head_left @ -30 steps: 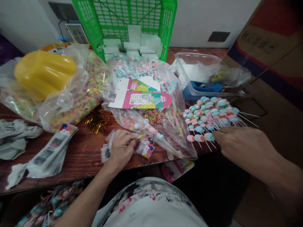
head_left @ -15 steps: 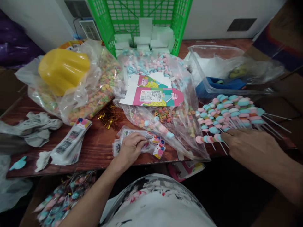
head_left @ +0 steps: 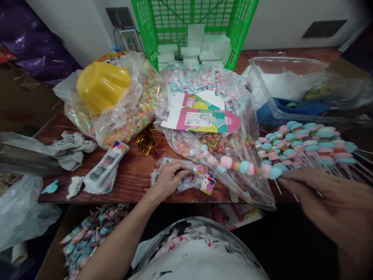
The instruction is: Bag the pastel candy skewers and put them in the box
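Observation:
My right hand (head_left: 316, 198) pinches the end of a marshmallow skewer (head_left: 246, 168) threaded with pink and blue marshmallows and small coloured rings. The skewer points left, held above the edge of a clear bag. Several similar skewers (head_left: 309, 144) lie in a pile just behind this hand, their white sticks pointing right and toward me. My left hand (head_left: 170, 179) rests at the table's front, thumb and fingers closed on a printed clear plastic bag (head_left: 189, 182). That bag lies on a small stack of the same kind, with a colourful top (head_left: 208, 184).
A second stack of printed bags (head_left: 103, 171) lies left. Behind are a sack of cereal rings (head_left: 145, 105) under a yellow tub (head_left: 103, 85), a bag of marshmallows (head_left: 204, 79), flat printed boxes (head_left: 204, 116), a green crate (head_left: 194, 15) and a clear bin (head_left: 291, 112). Below left, a box holds wrapped skewers (head_left: 90, 237).
My right hand has lifted one marshmallow skewer off the near side of the pile and brought it left. My left hand stays on the plastic bags. The view has turned slightly left.

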A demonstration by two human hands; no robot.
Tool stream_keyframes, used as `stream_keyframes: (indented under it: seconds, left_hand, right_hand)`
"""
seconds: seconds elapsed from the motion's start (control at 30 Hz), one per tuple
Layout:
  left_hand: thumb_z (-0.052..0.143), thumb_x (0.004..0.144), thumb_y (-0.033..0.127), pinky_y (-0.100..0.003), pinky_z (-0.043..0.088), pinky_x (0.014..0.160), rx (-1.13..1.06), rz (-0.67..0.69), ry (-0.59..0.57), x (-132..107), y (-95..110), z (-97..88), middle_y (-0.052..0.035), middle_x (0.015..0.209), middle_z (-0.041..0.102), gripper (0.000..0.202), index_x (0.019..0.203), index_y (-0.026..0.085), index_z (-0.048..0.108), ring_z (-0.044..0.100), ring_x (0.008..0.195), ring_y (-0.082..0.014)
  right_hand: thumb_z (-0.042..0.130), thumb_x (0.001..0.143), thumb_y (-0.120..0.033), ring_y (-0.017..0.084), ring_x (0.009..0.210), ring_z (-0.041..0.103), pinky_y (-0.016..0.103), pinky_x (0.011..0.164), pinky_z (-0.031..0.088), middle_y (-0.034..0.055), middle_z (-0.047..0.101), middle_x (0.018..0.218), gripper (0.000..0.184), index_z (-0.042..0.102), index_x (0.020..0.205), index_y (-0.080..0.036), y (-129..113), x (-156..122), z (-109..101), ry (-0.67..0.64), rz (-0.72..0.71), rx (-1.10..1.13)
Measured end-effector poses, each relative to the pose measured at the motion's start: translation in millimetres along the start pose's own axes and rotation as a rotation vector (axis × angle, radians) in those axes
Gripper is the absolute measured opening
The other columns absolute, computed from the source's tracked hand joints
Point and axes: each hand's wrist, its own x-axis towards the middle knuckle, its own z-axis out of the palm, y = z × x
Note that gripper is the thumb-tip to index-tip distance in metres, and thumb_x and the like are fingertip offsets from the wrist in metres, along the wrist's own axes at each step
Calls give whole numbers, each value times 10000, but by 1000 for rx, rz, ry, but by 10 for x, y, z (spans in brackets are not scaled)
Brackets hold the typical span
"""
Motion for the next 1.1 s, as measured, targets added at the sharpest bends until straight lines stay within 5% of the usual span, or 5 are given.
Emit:
stream_keyframes:
  seconds: [0.13,0.27,0.7,1.1]
  left_hand:
    - [636,787,213,-262,447,648,-29,-27,15,-8,-6,7,-22,686,637,106,698,157,647,580,667,-144]
    - [650,787,221,-261,443,655,-46,-17,28,-17,-37,7,-19,696,642,99,709,159,654,588,683,-144]
    - [652,805,264,-262,459,653,-91,2,15,-29,-10,3,-28,701,647,136,717,163,672,597,682,-144]
    - [599,853,217,-308,497,753,45,235,-25,-44,51,14,-66,829,687,113,810,180,696,625,806,-167]
  right_hand:
    - [534,852,-134,165,724,671,266,682,525,25,700,812,139,633,901,-218,-210,107,337,-38,-179,131]
    - [499,879,-145,165,712,672,265,642,523,31,698,801,141,624,885,-209,-221,100,456,-82,-244,130]
    - [484,879,-148,151,728,664,260,659,523,24,696,811,162,634,892,-208,-136,53,478,-131,-235,146]
    - [465,845,-66,172,796,626,299,717,462,46,689,869,243,646,942,-195,-219,99,623,-243,-392,83]
